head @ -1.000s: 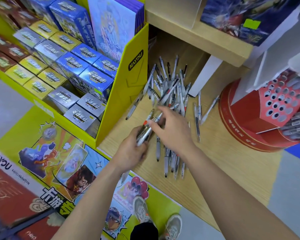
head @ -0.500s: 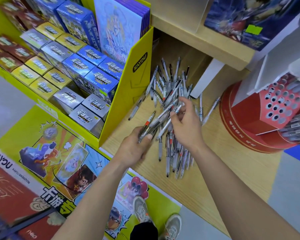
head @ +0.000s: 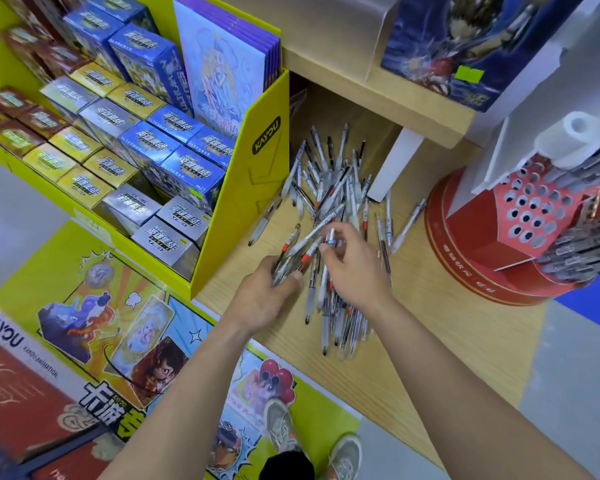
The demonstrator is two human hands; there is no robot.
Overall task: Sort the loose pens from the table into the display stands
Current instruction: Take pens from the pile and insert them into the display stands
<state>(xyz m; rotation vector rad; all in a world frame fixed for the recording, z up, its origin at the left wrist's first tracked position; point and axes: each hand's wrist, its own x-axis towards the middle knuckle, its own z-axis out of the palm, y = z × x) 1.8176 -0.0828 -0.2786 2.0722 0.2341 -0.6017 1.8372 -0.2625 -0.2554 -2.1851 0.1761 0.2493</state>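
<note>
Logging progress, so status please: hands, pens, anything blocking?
Left hand grips a bundle of pens. Right hand pinches one pen above the pile. Most pens loose on table. Nothing blocks the red display stand.

Both bare forearms [head: 174, 393] reach forward; the left hand [head: 260, 299] curls round a bundle of pens [head: 291, 251]; the right hand [head: 355, 271] pinches one pen [head: 331, 237] at its fingertips.
</note>
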